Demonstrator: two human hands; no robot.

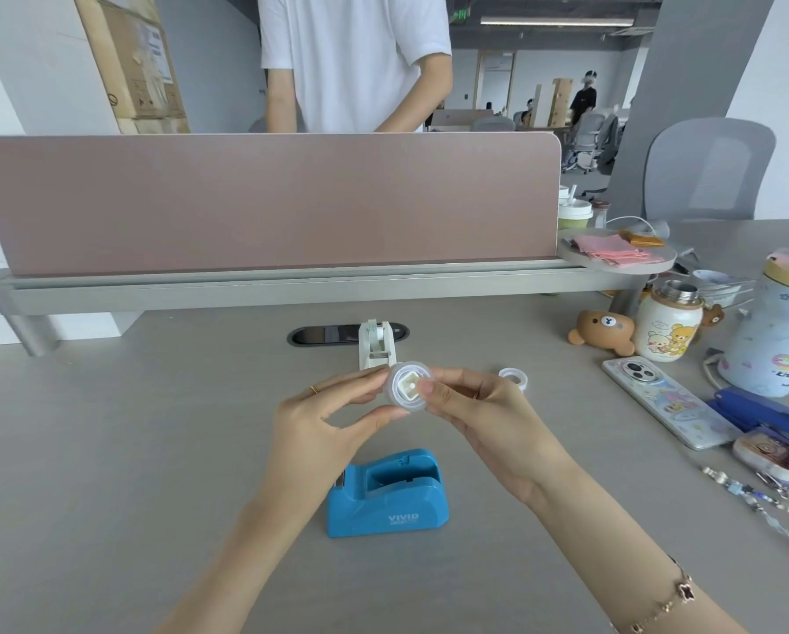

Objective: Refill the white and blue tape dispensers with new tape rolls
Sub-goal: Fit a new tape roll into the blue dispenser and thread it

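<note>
Both hands, left hand (333, 416) and right hand (484, 414), pinch a clear glossy tape roll (406, 387) above the desk (131, 450), its round face and white square-ish core toward the camera, over the empty blue plastic dispenser (388, 494).

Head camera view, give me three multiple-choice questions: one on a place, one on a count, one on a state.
1. Where does the blue tape dispenser stand?
A. On the desk below the hands
B. On the round side shelf
C. Beside the phone

2. How many tape dispensers are on the desk?
A. One
B. Two
C. Three

3. How is the tape roll held?
A. Lying free on the desk
B. By one hand only
C. Pinched by the left hand and right hand

A: it sits under the raised hands.
B: blue one plus white tape dispenser.
C: fingers of both grip it.
</note>
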